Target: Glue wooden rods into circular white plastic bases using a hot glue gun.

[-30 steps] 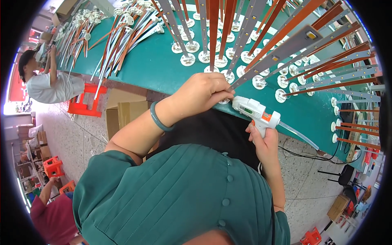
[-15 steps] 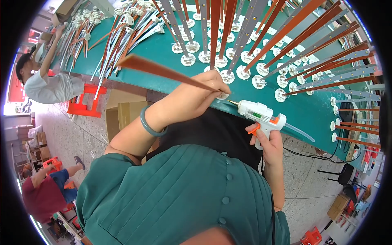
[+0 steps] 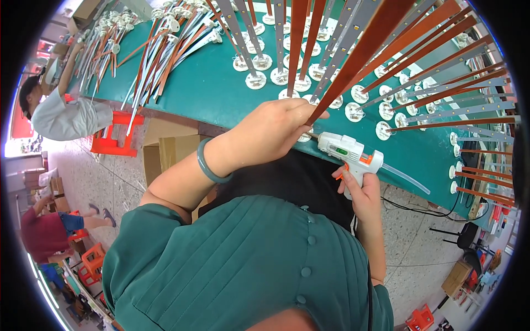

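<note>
glue gun point(image 3: 338, 147): white, orange trigger point(image 3: 341, 170) | held strip point(image 3: 350, 65): red-brown | tabletop point(image 3: 204, 91): green | bangle point(image 3: 203, 160): grey-green

The nozzle tip of the white glue gun point(image 3: 345, 148) is obscured at the left hand point(image 3: 279, 129). The brown strip point(image 3: 357, 60) in that hand is cut off by the upper edge. The round white base point(image 3: 303, 137) beneath is partly covered.

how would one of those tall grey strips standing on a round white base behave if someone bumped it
The grey strip would probably tip easily, being tall above a small round white base. It looks fairly stiff lengthwise, since it stands with no visible sag. It seems light for its length, judging by its narrow shape.
</note>
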`<state>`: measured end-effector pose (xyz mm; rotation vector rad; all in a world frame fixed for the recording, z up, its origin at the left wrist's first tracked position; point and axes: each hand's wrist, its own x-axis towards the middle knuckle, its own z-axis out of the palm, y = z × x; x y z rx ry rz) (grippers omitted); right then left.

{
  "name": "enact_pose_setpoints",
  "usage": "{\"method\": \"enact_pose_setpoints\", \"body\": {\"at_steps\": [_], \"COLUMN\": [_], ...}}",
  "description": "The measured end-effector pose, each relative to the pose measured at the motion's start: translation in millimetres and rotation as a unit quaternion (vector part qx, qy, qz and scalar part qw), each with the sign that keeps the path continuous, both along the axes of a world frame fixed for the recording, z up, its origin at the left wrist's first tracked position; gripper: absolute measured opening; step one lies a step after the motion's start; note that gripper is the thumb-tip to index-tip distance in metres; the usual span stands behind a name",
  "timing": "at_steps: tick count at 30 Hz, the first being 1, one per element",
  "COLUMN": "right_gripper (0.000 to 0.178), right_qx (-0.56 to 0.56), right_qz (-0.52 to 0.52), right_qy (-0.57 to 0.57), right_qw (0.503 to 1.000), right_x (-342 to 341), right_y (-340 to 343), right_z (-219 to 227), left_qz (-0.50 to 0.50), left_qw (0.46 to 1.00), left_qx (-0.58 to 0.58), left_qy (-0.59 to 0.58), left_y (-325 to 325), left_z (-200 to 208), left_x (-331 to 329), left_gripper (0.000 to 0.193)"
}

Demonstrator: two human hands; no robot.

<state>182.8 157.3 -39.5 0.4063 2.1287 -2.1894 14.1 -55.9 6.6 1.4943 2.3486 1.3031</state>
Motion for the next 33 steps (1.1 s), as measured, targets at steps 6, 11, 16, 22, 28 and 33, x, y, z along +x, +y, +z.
{"method": "enact_pose_setpoints", "body": {"at_steps": [6,11,16,22,28,33], "right_gripper": [0.026,0.027,0.026,0.031,0.039,0.041], "right_qx": [0.02,0.024,0.011,-0.052,-0.127,-0.142], "right_qz": [-0.002,-0.013,-0.022,-0.039,-0.087,-0.074], "right_qy": [-0.005,-0.001,-0.007,-0.018,0.056,0.084], "right_qw": [1.0,1.0,1.0,0.998,0.986,0.984], "right_x": [-1,0,-1,12,35,19], "right_y": [-4,-6,-6,7,34,32], "right_z": [0,-3,-4,-8,-16,-18], "left_qz": [-0.019,-0.02,-0.004,-0.02,0.179,0.338], "left_qw": [1.0,1.0,1.0,1.0,0.982,0.934], "left_qx": [-0.004,-0.005,0.001,0.006,0.047,0.119], "left_qy": [0.008,0.008,0.008,0.008,-0.047,-0.004], "left_y": [1,1,-2,-19,-99,-113], "left_z": [1,0,0,1,21,-6], "left_x": [-2,-2,-1,9,-23,-97], "left_gripper": [0.034,0.033,0.031,0.026,0.018,0.012]}}
